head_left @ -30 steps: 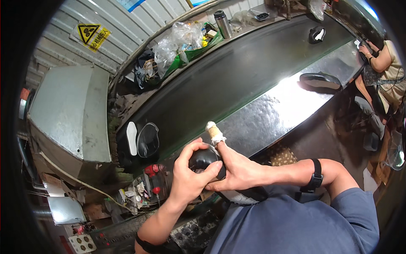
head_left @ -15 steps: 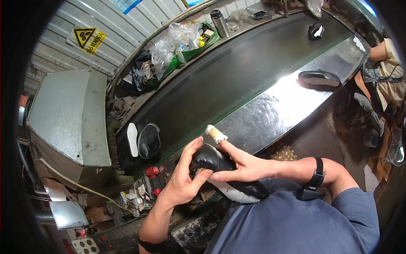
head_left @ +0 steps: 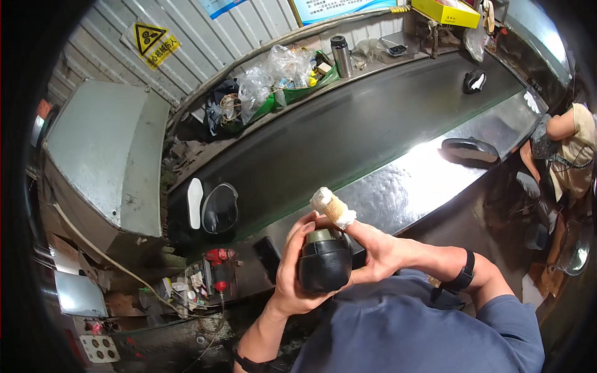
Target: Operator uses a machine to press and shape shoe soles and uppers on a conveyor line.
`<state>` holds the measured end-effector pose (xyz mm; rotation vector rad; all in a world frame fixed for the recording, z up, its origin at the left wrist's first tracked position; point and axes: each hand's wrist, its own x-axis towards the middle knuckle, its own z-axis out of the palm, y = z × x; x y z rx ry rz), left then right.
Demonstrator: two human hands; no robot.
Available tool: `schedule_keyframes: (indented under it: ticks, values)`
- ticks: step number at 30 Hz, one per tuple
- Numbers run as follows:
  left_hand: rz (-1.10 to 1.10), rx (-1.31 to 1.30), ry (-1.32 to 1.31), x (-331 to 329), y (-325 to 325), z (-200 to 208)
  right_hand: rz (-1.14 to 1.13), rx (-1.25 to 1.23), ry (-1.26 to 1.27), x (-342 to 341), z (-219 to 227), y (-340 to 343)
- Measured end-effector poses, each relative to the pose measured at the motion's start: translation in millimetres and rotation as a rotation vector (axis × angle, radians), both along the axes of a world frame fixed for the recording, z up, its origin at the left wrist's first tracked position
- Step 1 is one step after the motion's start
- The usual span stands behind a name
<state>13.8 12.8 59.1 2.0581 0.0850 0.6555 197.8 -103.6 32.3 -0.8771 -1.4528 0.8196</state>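
The black shoe [head_left: 324,264] sat at lower centre of the frame, gripped by both hands: left hand [head_left: 291,273] fingers wrapped around its side, right hand [head_left: 373,252] fingers pressed on top, one bandaged. Work appeared unfinished. The conveyor belt [head_left: 348,133] above carried further shoe parts [head_left: 219,208]; nothing obstructed.

1. Two bare hands: left hand [head_left: 292,273], right hand [head_left: 373,252], both on one black leather shoe [head_left: 324,264].
2. One white shoe sole [head_left: 194,202] on the dark conveyor belt [head_left: 348,133].
3. Three other black shoe pieces on the line: [head_left: 219,208], [head_left: 469,150], [head_left: 474,81].
4. One steel flask [head_left: 341,56].
5. One yellow triangular warning sign [head_left: 149,38].
6. One yellow box [head_left: 449,11].
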Motion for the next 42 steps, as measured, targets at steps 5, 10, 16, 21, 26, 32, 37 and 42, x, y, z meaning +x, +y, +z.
schedule_keyframes:
  ticks: [5, 10, 16, 21, 26, 32, 37, 42]
  values:
    - [0.035, 0.141, 0.009, 2, -2, -18, 0.041, -0.140, -0.101, 9, -4, -7]
    - [0.064, 0.147, -0.005, 6, -9, -35, 0.139, -0.401, 0.195, 27, -22, -23]
    - [0.079, 0.227, -0.082, 17, -9, -54, 0.141, -0.996, 1.348, 2, -56, -3]
    - [-0.035, 0.373, 0.126, 30, -4, -63, -0.122, -0.860, 1.584, -6, -84, 9]
    - [0.058, 0.453, 0.456, 6, 17, -88, -0.291, -0.509, 1.377, 120, -170, 20]
    - [0.553, 0.416, 0.754, -83, 137, -152, -1.059, -0.285, 1.209, 264, -162, 52]
    - [0.727, 0.642, 1.069, -142, 241, -177, -0.592, -0.610, 0.793, 174, -213, 47]
    - [0.646, 0.726, 1.045, -132, 308, -189, -0.314, -0.977, 0.821, 50, -170, 80]
